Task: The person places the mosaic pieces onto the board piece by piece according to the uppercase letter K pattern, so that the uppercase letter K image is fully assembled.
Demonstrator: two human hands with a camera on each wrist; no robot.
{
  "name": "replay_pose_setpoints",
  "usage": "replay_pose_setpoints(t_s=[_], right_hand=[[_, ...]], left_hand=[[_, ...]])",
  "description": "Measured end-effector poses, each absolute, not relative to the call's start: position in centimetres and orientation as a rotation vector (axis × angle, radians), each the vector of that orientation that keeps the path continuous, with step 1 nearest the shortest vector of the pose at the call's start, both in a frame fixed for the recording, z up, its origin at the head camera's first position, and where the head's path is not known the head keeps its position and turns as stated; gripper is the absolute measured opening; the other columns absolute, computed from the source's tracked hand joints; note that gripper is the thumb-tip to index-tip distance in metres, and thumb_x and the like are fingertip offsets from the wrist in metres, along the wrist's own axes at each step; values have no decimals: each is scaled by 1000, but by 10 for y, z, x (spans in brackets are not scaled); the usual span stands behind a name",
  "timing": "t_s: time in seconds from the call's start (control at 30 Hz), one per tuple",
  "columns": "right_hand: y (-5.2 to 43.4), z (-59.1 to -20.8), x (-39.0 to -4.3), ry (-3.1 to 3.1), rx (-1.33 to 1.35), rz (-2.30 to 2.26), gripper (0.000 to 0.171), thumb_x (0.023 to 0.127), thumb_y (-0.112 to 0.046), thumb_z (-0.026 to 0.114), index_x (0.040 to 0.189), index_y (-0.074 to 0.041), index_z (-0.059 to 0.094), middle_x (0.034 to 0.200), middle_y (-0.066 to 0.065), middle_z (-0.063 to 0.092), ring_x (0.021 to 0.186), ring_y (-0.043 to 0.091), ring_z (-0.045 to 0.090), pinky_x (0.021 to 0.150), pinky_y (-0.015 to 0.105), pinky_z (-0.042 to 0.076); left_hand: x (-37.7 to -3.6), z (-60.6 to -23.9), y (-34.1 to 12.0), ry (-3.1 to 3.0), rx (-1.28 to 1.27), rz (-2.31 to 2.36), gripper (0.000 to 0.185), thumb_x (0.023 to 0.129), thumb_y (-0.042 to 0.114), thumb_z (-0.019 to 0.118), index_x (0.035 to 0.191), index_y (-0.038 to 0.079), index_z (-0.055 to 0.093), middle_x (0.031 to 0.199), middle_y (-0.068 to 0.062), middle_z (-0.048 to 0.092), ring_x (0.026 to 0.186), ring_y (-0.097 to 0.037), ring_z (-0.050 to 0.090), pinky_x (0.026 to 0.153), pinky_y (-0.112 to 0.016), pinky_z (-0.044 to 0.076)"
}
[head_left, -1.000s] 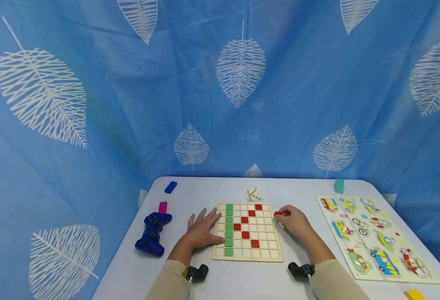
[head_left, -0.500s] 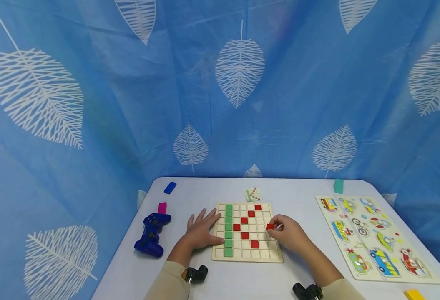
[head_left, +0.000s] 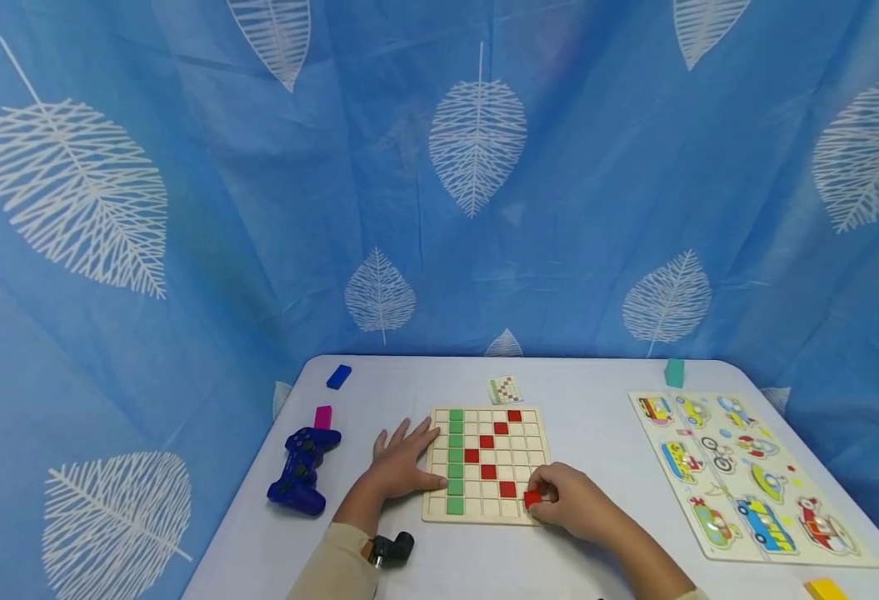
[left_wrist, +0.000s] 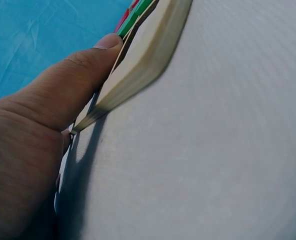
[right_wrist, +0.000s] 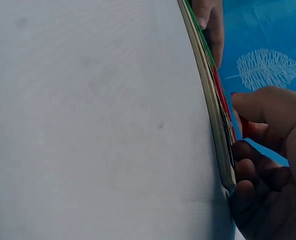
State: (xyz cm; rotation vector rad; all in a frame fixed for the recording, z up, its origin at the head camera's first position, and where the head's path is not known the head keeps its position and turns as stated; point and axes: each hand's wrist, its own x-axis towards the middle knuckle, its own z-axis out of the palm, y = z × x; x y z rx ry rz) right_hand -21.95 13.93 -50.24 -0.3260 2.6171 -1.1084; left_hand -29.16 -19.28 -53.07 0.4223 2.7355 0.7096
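A wooden grid board [head_left: 439,506] lies on the table, with a column of green square tiles [head_left: 456,456] and several red tiles [head_left: 488,472] set in its cells. My right hand [head_left: 576,502] pinches a red tile [head_left: 532,498] between thumb and finger over the board's near right corner. At the left edge rests my left hand [head_left: 400,468], fingers spread and thumb lying on the board. The left wrist view shows that thumb [left_wrist: 90,62] along the board's rim. In the right wrist view the curled fingers are beside the board edge [right_wrist: 210,100], the held tile mostly hidden.
A small pattern card [head_left: 505,389] lies behind the board. To the left are a blue game controller [head_left: 302,472], a pink block [head_left: 322,417] and a blue block [head_left: 339,377]. A vehicle puzzle [head_left: 746,475], a teal block [head_left: 675,373] and a yellow block [head_left: 826,589] lie at right.
My right hand has brought the red tile from beyond the board's right edge toward me, down to the near right corner. The left hand has stayed in place.
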Motion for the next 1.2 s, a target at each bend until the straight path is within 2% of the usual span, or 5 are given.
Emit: replay_pose_setpoints(t_s=[0.3,0.6,0.8,1.2], right_hand=[[136,-499,-215,2649,-442,-966,25,80,-18,88,91,-25,67,93,-4,56,87,15,50,72,28,42],[139,-500,-214,2648,-372,-970,27,79,-17,89,91,-22,65,91,-2,55,83,15,50,68,26,41],[141,-500,-212,2639,-398,-986,26,81,-22,90,91,-23,65,92,-2,56,82,14,50,67,26,40],[139,-500,-212,2670,-308,-969,26,80,-20,90,84,-22,64,87,-1,54,80,16,49,65,26,39]], left_hand=[[-290,-530,-194,2744,420,728,103,76,69,82,162,29,42,175,4,24,163,-37,7,125,-70,-2],[-289,-532,-194,2735,412,740,103,76,68,82,162,29,42,175,4,24,163,-37,7,125,-70,-3],[-289,-534,-195,2736,411,731,102,76,68,82,162,30,41,175,5,24,163,-36,7,125,-70,-3],[-290,-532,-194,2735,428,724,103,76,69,81,162,29,41,175,4,24,163,-37,7,125,-70,-3]])
